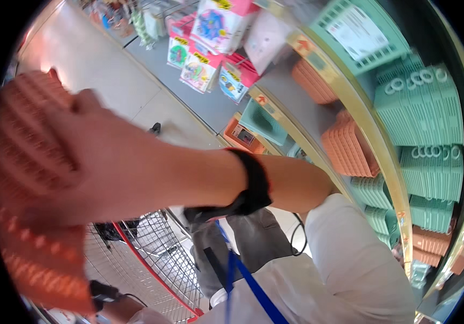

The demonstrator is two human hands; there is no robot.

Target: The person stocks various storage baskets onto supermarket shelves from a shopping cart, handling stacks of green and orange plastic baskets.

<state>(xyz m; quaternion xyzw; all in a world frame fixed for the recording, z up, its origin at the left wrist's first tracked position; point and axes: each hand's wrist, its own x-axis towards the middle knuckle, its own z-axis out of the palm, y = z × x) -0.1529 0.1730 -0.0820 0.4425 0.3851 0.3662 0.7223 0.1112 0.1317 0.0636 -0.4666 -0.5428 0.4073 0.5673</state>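
Note:
An orange perforated plastic basket (pixel 50 283) fills the far left, close to the camera and slightly blurred. My right hand (pixel 66 150) reaches across from the right and grips it, fingers spread over its surface; a black band circles that wrist. At the lower left my left wrist, also with a black band, shows beside the basket's lower edge. The left hand itself is hidden behind the basket, so its hold cannot be seen.
A wire shopping cart (pixel 163 251) with a red bar stands at the lower left. Shelves on the right hold stacked green baskets (pixel 422 117) and orange baskets (pixel 349 150). Pink-carded packs (pixel 199 69) hang at the top. A blue lanyard (pixel 256 283) hangs before my torso.

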